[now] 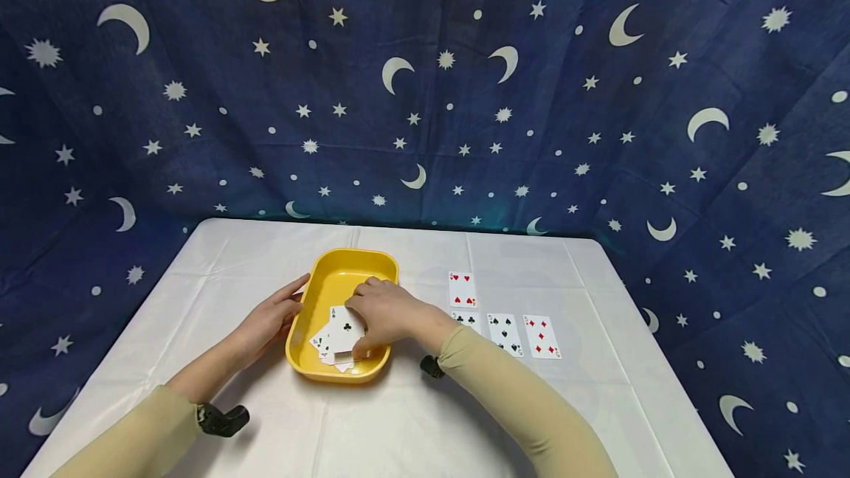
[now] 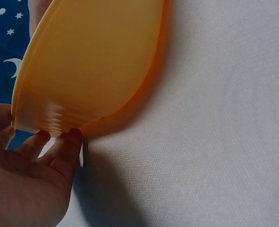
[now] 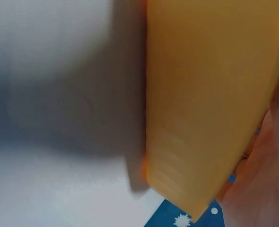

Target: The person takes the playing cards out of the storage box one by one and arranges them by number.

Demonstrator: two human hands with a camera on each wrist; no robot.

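A yellow tray [image 1: 294, 341] stands on the white table with several playing cards lying loosely in its near half. Over its right rim reaches my right hand [image 1: 388, 310], its thumb and fingers pinching an ace of clubs [image 1: 341, 324] that lies above the other cards [image 1: 321, 341]. My left hand [image 1: 265, 324] is at the tray's left side. In the left wrist view, the fingertips of that left hand [image 2: 30, 184] touch the outer wall of the tray [image 2: 92, 56]. The right wrist view shows mostly the tray's outside [image 3: 201, 94]; the held card is hidden there.
Right of the tray, a four of hearts [image 1: 462, 289] lies above a row of a five of clubs [image 1: 466, 318], partly covered by my right arm, a five of spades [image 1: 502, 330] and a five of diamonds [image 1: 542, 336]. A dark blue star-patterned cloth [image 1: 438, 109] hangs behind the table.
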